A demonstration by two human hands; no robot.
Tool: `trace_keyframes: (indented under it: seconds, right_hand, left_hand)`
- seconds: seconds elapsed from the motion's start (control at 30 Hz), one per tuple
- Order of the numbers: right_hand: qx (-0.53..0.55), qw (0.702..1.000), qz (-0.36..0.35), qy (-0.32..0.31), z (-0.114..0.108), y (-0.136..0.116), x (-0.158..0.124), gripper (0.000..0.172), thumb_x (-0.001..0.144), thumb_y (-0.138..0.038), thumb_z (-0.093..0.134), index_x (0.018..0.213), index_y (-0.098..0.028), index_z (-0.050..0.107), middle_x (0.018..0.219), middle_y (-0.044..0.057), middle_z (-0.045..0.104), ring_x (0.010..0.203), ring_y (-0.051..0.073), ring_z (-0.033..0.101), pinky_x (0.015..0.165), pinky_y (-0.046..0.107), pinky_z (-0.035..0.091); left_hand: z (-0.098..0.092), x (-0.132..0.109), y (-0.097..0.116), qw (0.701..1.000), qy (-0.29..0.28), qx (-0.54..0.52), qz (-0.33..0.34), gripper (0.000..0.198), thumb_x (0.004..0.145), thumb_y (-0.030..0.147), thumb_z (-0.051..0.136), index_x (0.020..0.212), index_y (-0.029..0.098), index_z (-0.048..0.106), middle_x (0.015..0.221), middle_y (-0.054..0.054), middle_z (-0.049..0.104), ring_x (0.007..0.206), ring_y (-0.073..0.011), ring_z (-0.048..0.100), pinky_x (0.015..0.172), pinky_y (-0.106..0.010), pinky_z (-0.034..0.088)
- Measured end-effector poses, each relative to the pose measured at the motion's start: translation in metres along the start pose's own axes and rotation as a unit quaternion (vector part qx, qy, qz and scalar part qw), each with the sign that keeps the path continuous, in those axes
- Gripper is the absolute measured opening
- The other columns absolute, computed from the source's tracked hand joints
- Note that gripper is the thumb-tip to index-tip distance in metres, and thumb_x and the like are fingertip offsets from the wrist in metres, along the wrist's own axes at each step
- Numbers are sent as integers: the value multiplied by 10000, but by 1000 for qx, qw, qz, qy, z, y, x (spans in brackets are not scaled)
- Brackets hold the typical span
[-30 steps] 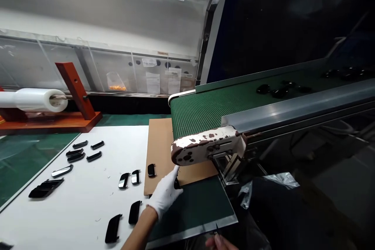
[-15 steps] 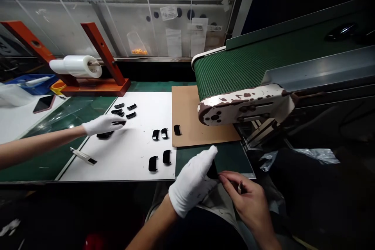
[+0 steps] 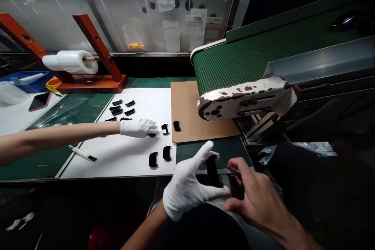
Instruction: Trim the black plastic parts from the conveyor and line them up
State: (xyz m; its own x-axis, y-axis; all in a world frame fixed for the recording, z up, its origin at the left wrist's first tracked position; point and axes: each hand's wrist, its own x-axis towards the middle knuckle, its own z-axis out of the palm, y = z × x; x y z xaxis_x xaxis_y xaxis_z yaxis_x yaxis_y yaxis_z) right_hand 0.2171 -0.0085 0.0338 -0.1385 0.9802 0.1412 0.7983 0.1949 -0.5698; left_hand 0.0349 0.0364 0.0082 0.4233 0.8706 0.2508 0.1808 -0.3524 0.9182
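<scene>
My left hand (image 3: pixel 189 185), in a white glove, holds a black plastic part (image 3: pixel 212 170) between thumb and fingers, over the table's front edge. Just right of that part is my bare right hand (image 3: pixel 254 191), its thumb and fingers apart and curved; a dark area lies between them, and nothing held can be made out. Two black parts (image 3: pixel 152 159) (image 3: pixel 166 152) lie on the white sheet (image 3: pixel 117 160) left of my hands. Farther back, one black part (image 3: pixel 165 129) is on the sheet and another (image 3: pixel 176 125) on the brown cardboard (image 3: pixel 205 131).
Another person's gloved hand (image 3: pixel 137 128) reaches in from the left, over a black part. Several black parts (image 3: pixel 129 111) lie behind it. A cutter (image 3: pixel 83 153) rests at the sheet's left. A green conveyor (image 3: pixel 234 62) overhangs the right; a film roll (image 3: pixel 77 62) stands back left.
My right hand has opened and moved slightly right of the part. My left hand's thumb and fingers have spread around it. The other person's hand has moved right to a part near the middle.
</scene>
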Motion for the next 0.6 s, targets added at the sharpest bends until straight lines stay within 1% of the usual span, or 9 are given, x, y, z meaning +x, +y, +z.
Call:
trace_keyframes:
  seconds: [0.07, 0.13, 0.27, 0.37, 0.47, 0.6]
  right_hand:
    - [-51, 998, -36, -23, -8, -3, 5, 767, 633, -909, 274, 918, -217, 446, 691, 36, 652, 556, 242, 643, 496, 326, 449]
    - [-95, 993, -54, -48, -14, -5, 10, 739, 658, -898, 271, 892, -218, 442, 643, 29, 642, 515, 249, 634, 461, 325, 409]
    - [-148, 984, -64, -79, -21, -9, 16, 701, 695, -874, 268, 848, -215, 449, 589, 31, 627, 453, 240, 601, 426, 314, 336]
    - [-169, 979, -63, -95, -22, -10, 18, 770, 659, -906, 212, 845, -205, 473, 586, 45, 626, 441, 243, 596, 421, 309, 324]
    - [-187, 975, -81, -93, -23, -12, 18, 870, 637, -918, 135, 893, -175, 508, 582, 55, 625, 432, 242, 602, 413, 304, 325]
    - [-219, 966, -125, -53, -21, -12, 17, 858, 715, -867, 106, 894, -146, 536, 542, 39, 602, 399, 228, 594, 396, 304, 297]
  left_hand:
    - [3, -1, 4, 999, -9, -42, -1, 1005, 590, 266, 869, 1430, 260, 318, 1145, -30, 659, 993, -205, 670, 928, -318, 542]
    - [5, -2, 5, 998, -14, -67, 12, 990, 602, 256, 862, 1430, 275, 318, 1149, -20, 654, 964, -194, 679, 910, -302, 553]
    - [6, -1, 6, 996, -9, -83, 31, 990, 606, 230, 859, 1430, 306, 317, 1142, 2, 655, 958, -182, 680, 907, -279, 553]
    - [5, -1, 8, 995, -11, -90, 33, 990, 600, 214, 862, 1427, 310, 326, 1146, 7, 659, 987, -185, 674, 922, -272, 544]
    - [5, -2, 10, 996, -9, -91, 24, 986, 588, 220, 868, 1421, 293, 346, 1134, 5, 672, 981, -192, 679, 921, -279, 549]
    - [6, -4, 11, 995, 1, -103, 9, 977, 571, 212, 877, 1409, 261, 376, 1124, -5, 678, 970, -199, 679, 921, -290, 553]
